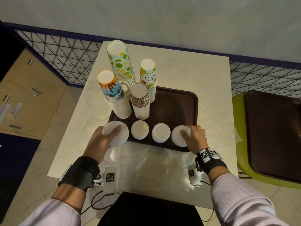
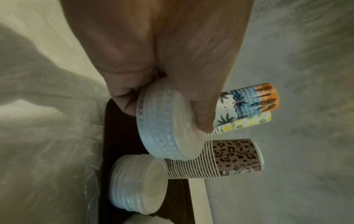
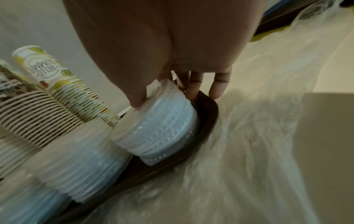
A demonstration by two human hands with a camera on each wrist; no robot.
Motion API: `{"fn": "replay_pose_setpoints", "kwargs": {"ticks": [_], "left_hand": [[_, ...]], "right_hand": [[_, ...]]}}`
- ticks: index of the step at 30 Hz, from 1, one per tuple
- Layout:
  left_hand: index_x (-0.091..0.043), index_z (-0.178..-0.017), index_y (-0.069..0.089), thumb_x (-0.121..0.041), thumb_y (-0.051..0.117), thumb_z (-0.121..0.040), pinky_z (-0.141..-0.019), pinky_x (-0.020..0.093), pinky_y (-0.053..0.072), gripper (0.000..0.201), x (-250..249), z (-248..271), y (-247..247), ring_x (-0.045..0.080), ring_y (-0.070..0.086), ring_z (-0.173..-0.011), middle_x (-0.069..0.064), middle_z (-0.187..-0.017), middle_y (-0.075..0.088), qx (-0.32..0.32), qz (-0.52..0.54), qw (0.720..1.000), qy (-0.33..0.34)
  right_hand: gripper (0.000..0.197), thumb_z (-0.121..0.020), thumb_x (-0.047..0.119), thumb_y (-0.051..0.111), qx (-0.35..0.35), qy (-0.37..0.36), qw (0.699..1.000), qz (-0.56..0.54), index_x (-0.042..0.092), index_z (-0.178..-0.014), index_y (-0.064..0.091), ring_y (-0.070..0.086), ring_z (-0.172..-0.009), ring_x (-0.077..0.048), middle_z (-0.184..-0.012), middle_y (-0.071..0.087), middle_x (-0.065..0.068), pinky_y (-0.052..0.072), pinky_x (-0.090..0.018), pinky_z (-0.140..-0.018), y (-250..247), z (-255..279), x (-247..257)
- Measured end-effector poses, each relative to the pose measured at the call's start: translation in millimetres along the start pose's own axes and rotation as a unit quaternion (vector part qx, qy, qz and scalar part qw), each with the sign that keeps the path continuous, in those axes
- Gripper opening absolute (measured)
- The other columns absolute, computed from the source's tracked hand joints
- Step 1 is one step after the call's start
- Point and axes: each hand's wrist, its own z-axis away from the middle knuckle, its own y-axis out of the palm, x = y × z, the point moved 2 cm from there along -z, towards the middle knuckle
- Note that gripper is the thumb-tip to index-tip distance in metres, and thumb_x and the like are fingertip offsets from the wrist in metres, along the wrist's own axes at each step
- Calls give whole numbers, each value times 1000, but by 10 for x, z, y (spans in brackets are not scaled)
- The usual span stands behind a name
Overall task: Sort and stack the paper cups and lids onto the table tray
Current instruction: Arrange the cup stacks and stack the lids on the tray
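Note:
A brown tray [image 1: 175, 101] on the white table carries four upside-down cup stacks: palm print [image 1: 112, 95], lime print [image 1: 121, 64], "Hello Summer" [image 1: 148, 77] and leopard print [image 1: 140, 101]. Along its near edge runs a row of white lid stacks. My left hand [image 1: 104, 136] grips the leftmost lid stack [image 1: 116, 133], which is tilted over the tray's left corner, thumb on top [image 2: 166, 125]. My right hand [image 1: 192, 136] grips the rightmost lid stack [image 1: 179, 136], also tilted, at the near right corner [image 3: 162, 128]. Two lid stacks [image 1: 140, 129] [image 1: 161, 132] stand between them.
Crinkled clear plastic wrap [image 1: 146, 160] lies on the table [image 1: 211, 82] between me and the tray. A green chair [image 1: 241, 160] holding a second brown tray [image 1: 273, 131] stands to the right. A wire mesh fence [image 1: 65, 51] runs behind the table.

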Motion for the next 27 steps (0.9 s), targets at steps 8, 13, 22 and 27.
{"fn": "replay_pose_setpoints", "kwargs": {"ticks": [8, 13, 22, 27], "left_hand": [[-10, -137, 54, -50, 72, -68, -94, 51, 57, 82, 112, -384, -69, 38, 60, -118, 15, -130, 60, -61, 73, 991, -93], [-16, -137, 55, -50, 66, -80, -101, 54, 55, 68, 126, -569, -9, 31, 61, -113, 12, -131, 62, -84, -52, 992, -73], [-13, -149, 45, -38, 70, -97, -109, 46, 46, 63, 143, -627, 61, 31, 55, -127, 10, -143, 56, -46, -185, 981, -32], [-11, -150, 46, -39, 66, -100, -106, 43, 46, 61, 139, -637, 75, 33, 56, -128, 13, -144, 57, -33, -239, 971, -5]], "right_hand": [[51, -99, 46, 55, -35, 12, 999, -10, 21, -144, 52, 37, -129, -36, -141, 47, -13, 38, -49, -105, -13, 4, 24], [45, -99, 38, 54, -54, 8, 998, -19, 20, -141, 55, 38, -128, -37, -139, 49, -15, 38, -49, -104, -55, 20, 35], [41, -100, 34, 54, -71, 20, 997, -29, 22, -139, 58, 36, -128, -38, -137, 49, -14, 35, -47, -108, -89, 36, 35], [40, -100, 33, 54, -45, 27, 999, -11, 22, -138, 58, 36, -128, -37, -137, 48, -14, 36, -46, -106, -58, 41, 43]]}}
